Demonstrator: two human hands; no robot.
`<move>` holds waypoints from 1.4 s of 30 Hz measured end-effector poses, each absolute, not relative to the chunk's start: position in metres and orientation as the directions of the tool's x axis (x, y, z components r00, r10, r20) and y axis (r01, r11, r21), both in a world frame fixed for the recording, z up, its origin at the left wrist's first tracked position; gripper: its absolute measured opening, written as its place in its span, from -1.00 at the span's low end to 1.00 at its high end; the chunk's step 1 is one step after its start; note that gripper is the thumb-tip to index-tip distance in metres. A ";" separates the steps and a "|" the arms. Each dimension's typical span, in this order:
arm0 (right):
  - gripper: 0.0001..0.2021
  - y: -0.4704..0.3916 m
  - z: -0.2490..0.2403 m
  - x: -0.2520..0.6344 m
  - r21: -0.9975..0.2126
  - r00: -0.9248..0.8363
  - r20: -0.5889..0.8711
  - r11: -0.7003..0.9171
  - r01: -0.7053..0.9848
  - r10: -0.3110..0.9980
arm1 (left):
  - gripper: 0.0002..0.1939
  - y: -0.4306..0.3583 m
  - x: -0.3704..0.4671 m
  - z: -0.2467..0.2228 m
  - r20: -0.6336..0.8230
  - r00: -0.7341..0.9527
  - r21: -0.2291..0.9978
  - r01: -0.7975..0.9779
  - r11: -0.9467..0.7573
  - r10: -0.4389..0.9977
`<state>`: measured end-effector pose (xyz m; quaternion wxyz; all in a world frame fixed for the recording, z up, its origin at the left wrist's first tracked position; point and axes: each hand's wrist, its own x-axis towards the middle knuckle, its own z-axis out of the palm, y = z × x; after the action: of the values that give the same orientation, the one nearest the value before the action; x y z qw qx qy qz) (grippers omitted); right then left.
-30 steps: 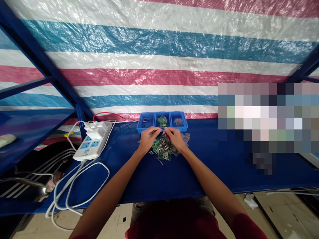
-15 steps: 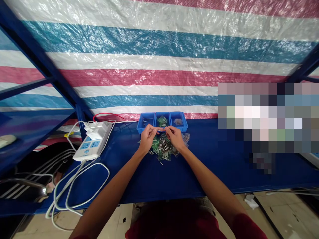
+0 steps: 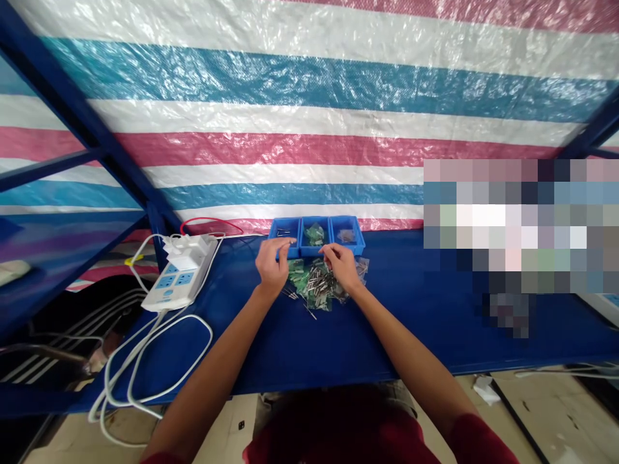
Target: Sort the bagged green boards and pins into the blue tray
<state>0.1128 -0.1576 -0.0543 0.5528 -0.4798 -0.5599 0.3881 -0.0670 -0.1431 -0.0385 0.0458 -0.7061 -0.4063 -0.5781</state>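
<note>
Half-curled, the left hand [image 3: 272,263] and right hand [image 3: 341,264] may hold something; I cannot tell. Heaped metal pins [image 3: 319,282] lie between, nearer than 3 blue bins [image 3: 315,251]; a white power strip [image 3: 175,291] sits left.

L hand [image 3: 273,263] now farther left

Bins [image 3: 351,249]: plain mid-blue. Sheet [image 3: 290,116] behind bins: horizontal stripes, white/teal-blue/pinkish red. Table [image 3: 396,309] under bins: solid dark blue. In front of bins: silvery pins [image 3: 319,281] on translucent green packets [image 3: 296,276]. Left of bins: white power strip [image 3: 176,290] with light-blue socket panels, white cables [image 3: 162,316], red wire [image 3: 207,219], dark-blue frame [image 3: 75,106].
</note>
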 end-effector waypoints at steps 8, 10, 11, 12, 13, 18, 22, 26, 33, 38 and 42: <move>-0.72 -0.160 -0.052 0.112 -0.959 0.064 0.251 0.240 0.150 0.966 | -0.59 -0.117 -0.087 -0.035 0.647 0.171 0.260 0.867 -0.425 0.744; -0.72 -0.159 -0.052 0.113 -0.953 0.060 0.259 0.245 0.177 0.964 | -0.65 -0.121 -0.090 -0.033 0.634 0.218 0.287 0.825 -0.488 0.742; -0.72 -0.159 -0.053 0.113 -0.947 0.056 0.265 0.249 0.201 0.963 | -0.66 -0.123 -0.090 -0.032 0.623 0.255 0.304 0.792 -0.530 0.739; -0.74 -0.158 -0.053 0.114 -0.937 0.047 0.275 0.257 0.235 0.960 | -0.68 -0.126 -0.090 -0.032 0.603 0.307 0.320 0.753 -0.575 0.737; -0.76 -0.158 -0.054 0.115 -0.920 0.029 0.290 0.270 0.284 0.957 | -0.68 -0.128 -0.088 -0.032 0.570 0.371 0.332 0.712 -0.619 0.733; -0.91 -0.157 -0.055 0.120 -0.687 -0.162 0.308 0.337 0.644 0.938 | -0.75 -0.131 -0.079 -0.043 0.384 0.604 0.321 0.622 -0.714 0.698; -0.91 -0.159 -0.056 0.120 -0.557 -0.267 0.254 0.366 0.745 0.930 | -0.78 -0.127 -0.080 -0.047 0.307 0.651 0.362 0.595 -0.718 0.694; -0.90 -0.160 -0.058 0.117 -0.497 -0.314 0.229 0.388 0.776 0.922 | -0.74 -0.127 -0.085 -0.042 0.274 0.691 0.449 0.523 -0.725 0.669; -0.94 -0.158 -0.062 0.116 -0.483 -0.329 0.229 0.400 0.779 0.916 | -0.68 -0.129 -0.087 -0.039 0.231 0.703 0.448 0.537 -0.715 0.673; -0.96 -0.155 -0.065 0.118 -0.490 -0.353 0.239 0.426 0.760 0.905 | -0.72 -0.130 -0.084 -0.042 0.237 0.691 0.413 0.564 -0.715 0.683; -0.95 -0.155 -0.065 0.118 -0.473 -0.389 0.240 0.457 0.753 0.889 | -0.75 -0.130 -0.081 -0.048 0.269 0.677 0.411 0.562 -0.718 0.685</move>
<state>0.1184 -0.1546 -0.0647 0.2349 -0.5003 -0.8206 0.1452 -0.0811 -0.1297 -0.0477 -0.1489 -0.9036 -0.3451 -0.2058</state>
